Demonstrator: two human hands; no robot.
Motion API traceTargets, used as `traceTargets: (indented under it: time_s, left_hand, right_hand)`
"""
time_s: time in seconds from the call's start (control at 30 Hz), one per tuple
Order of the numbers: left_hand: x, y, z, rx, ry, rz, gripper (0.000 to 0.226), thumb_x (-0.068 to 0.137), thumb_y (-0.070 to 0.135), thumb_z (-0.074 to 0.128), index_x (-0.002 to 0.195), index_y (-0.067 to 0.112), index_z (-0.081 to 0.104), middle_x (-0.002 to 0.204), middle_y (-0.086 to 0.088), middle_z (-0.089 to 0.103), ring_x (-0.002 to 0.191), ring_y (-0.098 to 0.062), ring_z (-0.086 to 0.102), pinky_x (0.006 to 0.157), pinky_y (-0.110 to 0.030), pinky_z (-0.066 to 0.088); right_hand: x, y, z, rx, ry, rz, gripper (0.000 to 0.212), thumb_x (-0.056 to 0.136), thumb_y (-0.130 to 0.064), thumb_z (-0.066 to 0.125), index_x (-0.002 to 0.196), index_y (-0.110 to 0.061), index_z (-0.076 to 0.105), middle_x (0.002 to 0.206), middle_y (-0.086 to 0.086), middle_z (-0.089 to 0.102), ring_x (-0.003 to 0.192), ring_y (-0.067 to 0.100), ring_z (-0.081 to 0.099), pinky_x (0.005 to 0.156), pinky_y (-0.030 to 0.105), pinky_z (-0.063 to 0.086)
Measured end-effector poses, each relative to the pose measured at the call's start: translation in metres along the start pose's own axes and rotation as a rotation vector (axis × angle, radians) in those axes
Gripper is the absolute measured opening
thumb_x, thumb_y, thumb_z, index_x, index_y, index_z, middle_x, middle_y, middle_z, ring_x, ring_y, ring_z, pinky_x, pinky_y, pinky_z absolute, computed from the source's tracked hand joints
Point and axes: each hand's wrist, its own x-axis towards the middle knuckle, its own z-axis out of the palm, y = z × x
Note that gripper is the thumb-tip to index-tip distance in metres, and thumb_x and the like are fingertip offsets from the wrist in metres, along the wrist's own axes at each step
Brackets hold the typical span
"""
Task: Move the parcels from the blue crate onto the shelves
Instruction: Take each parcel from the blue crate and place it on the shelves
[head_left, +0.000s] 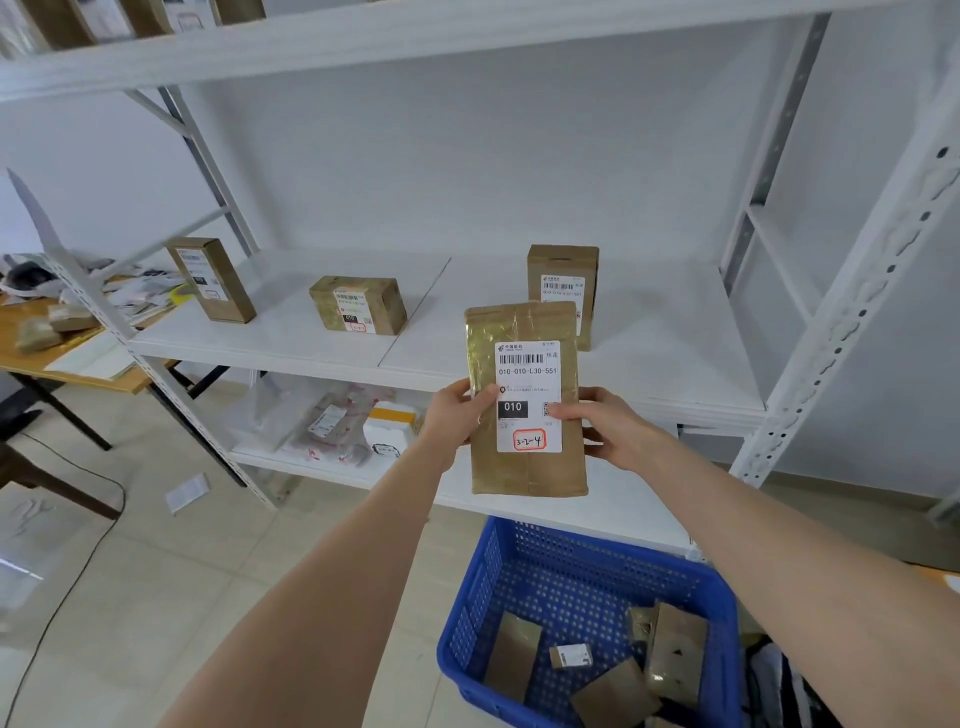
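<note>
Held upright between left hand (457, 415) and right hand (608, 426): parcel (524, 400), fingers (563, 412) clamped on both side edges, thumbs across its label, above blue crate (470, 597), before shelf (291, 338) bearing 3 boxes.

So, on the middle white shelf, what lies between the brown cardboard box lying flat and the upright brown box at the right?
Nothing: in the head view, only bare white shelf board, with a panel seam, separates the flat brown cardboard box from the upright brown box.

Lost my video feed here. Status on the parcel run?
Both hands, left and right, gripping one parcel upright before the middle shelf. Blue crate still holds several. Nothing blocking.
</note>
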Motion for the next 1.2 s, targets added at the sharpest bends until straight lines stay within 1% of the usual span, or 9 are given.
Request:
traceTargets:
  time_s: [0.13,0.3,0.43,0.5,0.63,0.77,0.97,1.1,1.2]
  left_hand:
    - [0.001,0.012,-0.007,0.070,0.067,0.043,0.026,0.094,0.029,0.057,0.114,0.014,0.063,0.103,-0.003,0.068,0.091,-0.021,0.064,0.076,-0.036,0.054]
    - [0.005,0.030,-0.027,0.158,0.152,0.111,0.022,0.097,0.025,0.050,0.108,0.014,0.065,0.093,-0.001,0.068,0.084,-0.019,0.062,0.072,-0.032,0.051]
    - [0.013,0.048,-0.048,0.185,0.167,0.157,0.017,0.095,0.028,0.053,0.097,0.018,0.066,0.084,0.003,0.068,0.083,-0.021,0.063,0.078,-0.034,0.053]
    - [0.018,0.060,-0.060,0.153,0.162,0.171,0.023,0.092,0.034,0.056,0.107,0.019,0.067,0.094,0.002,0.071,0.089,-0.021,0.067,0.084,-0.039,0.055]
    - [0.026,0.094,-0.086,0.032,0.089,0.181,0.044,0.090,0.041,0.059,0.127,0.019,0.051,0.107,0.002,0.066,0.087,-0.012,0.065,0.067,-0.025,0.051]
    - [0.037,0.128,-0.130,-0.012,0.019,0.246,0.055,0.090,0.048,0.056,0.137,0.024,0.045,0.116,-0.002,0.066,0.089,-0.014,0.065,0.068,-0.027,0.052]
    - [0.062,0.174,-0.230,0.088,0.039,0.482,0.044,0.092,0.044,0.055,0.130,0.024,0.057,0.111,-0.005,0.070,0.096,-0.019,0.067,0.090,-0.040,0.054]
    - [0.068,0.199,-0.291,0.176,0.080,0.642,0.030,0.092,0.041,0.055,0.117,0.026,0.065,0.102,-0.002,0.072,0.094,-0.018,0.068,0.088,-0.043,0.054]
    - [0.069,0.222,-0.325,0.186,0.131,0.720,0.027,0.092,0.040,0.056,0.112,0.025,0.067,0.097,0.000,0.072,0.091,-0.017,0.067,0.087,-0.042,0.055]
  right_hand:
    - [0.009,-0.013,0.006,-0.026,-0.034,-0.019,0.068,0.075,-0.017,0.080,0.133,-0.014,0.044,0.108,0.005,0.069,0.101,0.023,0.064,0.093,0.045,0.051]
    - [0.013,-0.032,0.021,-0.054,-0.094,-0.055,0.093,0.071,-0.037,0.082,0.146,-0.024,0.029,0.116,0.003,0.066,0.103,0.023,0.063,0.085,0.042,0.054]
    - [0.013,-0.054,0.036,-0.074,-0.134,-0.111,0.068,0.070,-0.038,0.081,0.131,-0.026,0.051,0.104,0.000,0.072,0.097,0.022,0.067,0.077,0.037,0.056]
    - [0.013,-0.068,0.044,-0.065,-0.132,-0.139,0.062,0.069,-0.037,0.081,0.125,-0.026,0.056,0.099,0.000,0.074,0.095,0.022,0.069,0.077,0.038,0.057]
    - [0.015,-0.103,0.070,-0.019,-0.104,-0.217,0.051,0.074,-0.035,0.078,0.120,-0.023,0.060,0.097,0.001,0.074,0.093,0.021,0.068,0.078,0.037,0.055]
    - [0.017,-0.148,0.113,-0.015,-0.055,-0.344,0.055,0.075,-0.038,0.078,0.124,-0.024,0.057,0.099,0.000,0.073,0.095,0.021,0.068,0.085,0.040,0.055]
    - [0.011,-0.206,0.197,-0.002,0.040,-0.512,0.057,0.078,-0.037,0.074,0.129,-0.023,0.053,0.102,-0.001,0.072,0.095,0.019,0.068,0.080,0.035,0.054]
    - [0.003,-0.240,0.253,-0.013,0.108,-0.600,0.056,0.079,-0.038,0.073,0.130,-0.024,0.053,0.105,-0.002,0.071,0.095,0.017,0.067,0.081,0.032,0.053]
    - [-0.006,-0.268,0.287,-0.004,0.149,-0.684,0.053,0.081,-0.037,0.071,0.129,-0.022,0.053,0.105,-0.002,0.071,0.094,0.015,0.067,0.072,0.027,0.052]
